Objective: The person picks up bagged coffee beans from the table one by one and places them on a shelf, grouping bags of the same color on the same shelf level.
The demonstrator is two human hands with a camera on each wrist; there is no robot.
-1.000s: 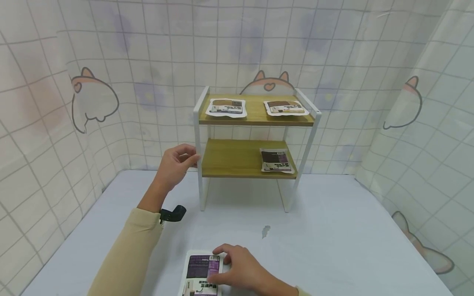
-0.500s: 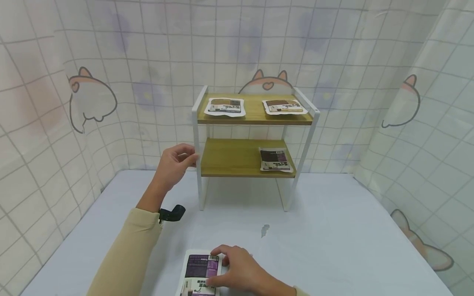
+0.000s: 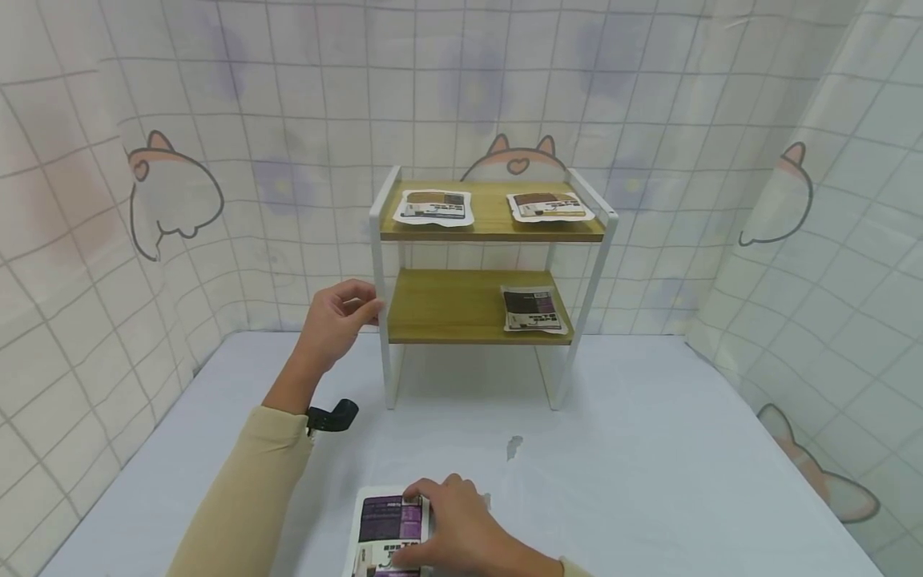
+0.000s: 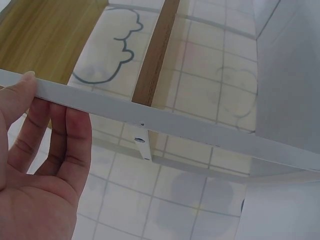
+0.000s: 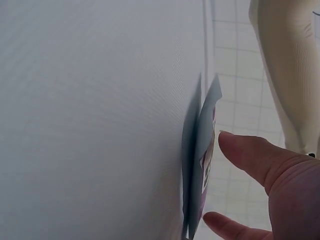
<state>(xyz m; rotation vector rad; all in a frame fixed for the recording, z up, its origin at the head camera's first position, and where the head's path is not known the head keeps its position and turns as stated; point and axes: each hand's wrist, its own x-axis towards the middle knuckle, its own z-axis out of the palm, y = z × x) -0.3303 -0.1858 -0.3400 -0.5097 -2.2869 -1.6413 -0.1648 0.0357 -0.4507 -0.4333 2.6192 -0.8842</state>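
Note:
My left hand (image 3: 335, 324) pinches the white left upright of a two-tier shelf (image 3: 476, 237). In the left wrist view, the thumb lies on top of the white frame bar (image 4: 175, 124) and the fingers (image 4: 75, 145) are beneath it. At the table's front, my right hand (image 3: 461, 529) hovers over a purple-and-white flat packet (image 3: 380, 525). Its thumb and index finger are spread across the packet. In the right wrist view, a gap shows between the thumb (image 5: 250, 155) and the packet (image 5: 204, 150), which lies on the table.
Two white-edged packets lie on the top shelf, one at left (image 3: 434, 208) and one at right (image 3: 550, 207). A dark purple packet (image 3: 534, 310) lies at the right of the lower shelf. A tiled-pattern curtain (image 3: 303, 96) surrounds the white table (image 3: 634, 449).
My right hand has shifted slightly left over the packet. The left hand stays on the shelf upright. The whole view has drifted a little.

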